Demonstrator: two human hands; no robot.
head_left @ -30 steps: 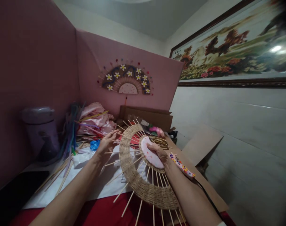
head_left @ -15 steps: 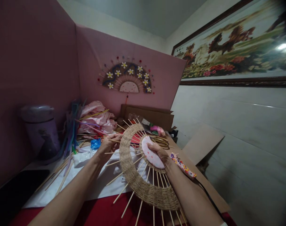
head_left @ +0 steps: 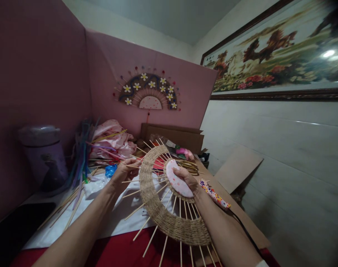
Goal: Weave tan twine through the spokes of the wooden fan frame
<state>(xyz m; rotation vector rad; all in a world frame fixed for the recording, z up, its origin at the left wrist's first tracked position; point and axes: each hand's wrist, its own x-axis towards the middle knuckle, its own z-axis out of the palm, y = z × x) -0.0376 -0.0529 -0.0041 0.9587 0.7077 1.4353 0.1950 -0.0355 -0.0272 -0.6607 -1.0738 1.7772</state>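
Observation:
A half-round woven fan with thin wooden sticks fanning out from a pink-dotted white centre is held up over the table, tilted. My right hand grips that fabric-covered centre, thumb on the front face and the other fingers hidden behind. At the fan's left edge my left hand has its fingers closed around one of the stick ends, just outside the woven band. A blue plastic piece lies on the table close to my left wrist.
A finished flower-decorated fan hangs on the pink panel. At the left are a purple canister, pipe cleaners and pink cloth. A flower-patterned glue gun with a black cord lies at the right on cardboard.
The whole view has shifted slightly, so things appear a little further left. Both hands keep the same hold on the fan.

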